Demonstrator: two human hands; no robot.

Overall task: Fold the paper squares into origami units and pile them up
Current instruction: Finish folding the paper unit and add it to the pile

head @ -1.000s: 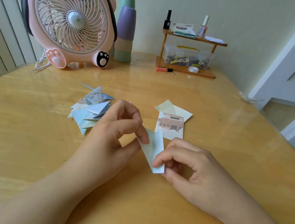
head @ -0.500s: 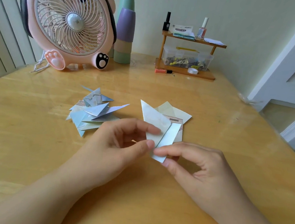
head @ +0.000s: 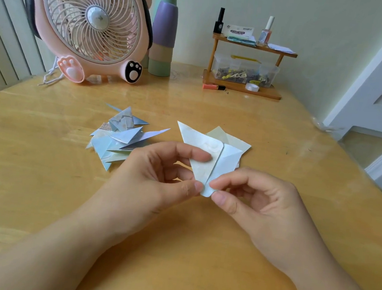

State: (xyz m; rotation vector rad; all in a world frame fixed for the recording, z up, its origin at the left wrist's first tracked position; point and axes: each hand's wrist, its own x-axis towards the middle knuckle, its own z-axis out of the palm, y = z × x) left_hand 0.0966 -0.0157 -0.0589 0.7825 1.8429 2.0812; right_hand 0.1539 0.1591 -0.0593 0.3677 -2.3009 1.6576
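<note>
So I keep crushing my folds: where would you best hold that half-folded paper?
Probably at its narrow bottom tip, coming from below and both sides. On the half-folded paper the layers meet there, so a pinch by the left hand and right hand leaves the wide upper flaps free.

2 hands (head: 160, 179), 1 half-folded paper (head: 207, 160), 1 pile of folded units (head: 122, 137), 1 fan (head: 89, 27), 2 bottles (head: 219, 21).
</note>
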